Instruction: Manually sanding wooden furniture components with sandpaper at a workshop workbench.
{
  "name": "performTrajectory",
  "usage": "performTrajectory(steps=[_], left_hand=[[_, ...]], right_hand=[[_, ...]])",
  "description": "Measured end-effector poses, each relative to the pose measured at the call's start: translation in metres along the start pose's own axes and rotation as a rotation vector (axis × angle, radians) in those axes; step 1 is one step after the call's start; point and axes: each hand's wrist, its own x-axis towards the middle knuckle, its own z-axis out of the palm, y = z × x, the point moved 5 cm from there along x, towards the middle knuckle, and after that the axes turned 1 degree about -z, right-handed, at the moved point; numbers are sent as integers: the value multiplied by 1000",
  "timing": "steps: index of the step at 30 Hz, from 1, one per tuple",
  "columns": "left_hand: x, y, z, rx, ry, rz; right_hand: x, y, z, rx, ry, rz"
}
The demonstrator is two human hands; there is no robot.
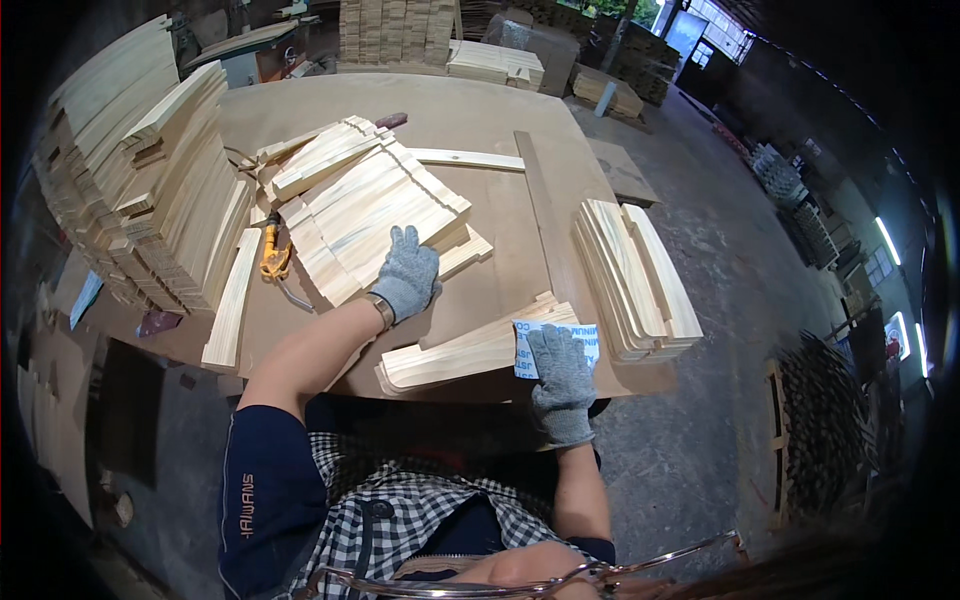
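Our right hand (562, 370) lies over a white-and-blue printed sheet (524, 352), probably abrasive paper, its fingers laid out along it. We cannot tell whether the thumb pinches the paper from below. Directly under and to the left of that hand are the curved boards (455, 350), lying near the table's front edge, with the sheet over their right end. Our left hand (407, 275) rests, palm down and fingers slightly spread, on the near right part of the board pile (370, 215), well apart from the sheet.

The step in hand looks like rubbing the boards smooth. To do it well, we should spread the pressure over all the fingers, so the paper lies flat and no fingertip digs a hollow. Long strokes along the grain, leftward from the right hand, would likely leave fewer scratches than short cross-rubs. At the curved edge we would do best to let the paper bend with the outline, easing off at the corners so they don't round over.

The left hand would serve better on the far left end of the curved boards, steadying them. We might also mind the stacked boards (635, 280) just to the right of our right hand: a stroke that overruns could knock our knuckles on them.
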Motion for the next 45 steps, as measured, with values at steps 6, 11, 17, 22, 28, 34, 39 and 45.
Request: performTrajectory(steps=[6, 11, 17, 22, 28, 34, 39, 45], left_hand=[[2, 15, 4, -31, 250, 248], [16, 12, -12, 210, 143, 274], [-4, -35, -2, 38, 57, 3], [-30, -19, 15, 292, 429, 159], [-20, 4, -25, 143, 74, 99], [-32, 3, -98, -561, -133, 74], [-67, 56, -80, -614, -189, 350], [-97, 88, -92, -415, 389, 329]], right_hand=[[0, 6, 4, 56, -35, 33], [1, 4, 4, 59, -54, 57], [3, -3, -3, 44, -41, 55], [2, -2, -2, 37, -12, 47], [-5, -3, -19, 69, 209, 163], [-15, 5, -69, 106, 517, 257], [-8, 17, -60, 200, 400, 308], [-22, 40, -46, 274, 98, 711]])
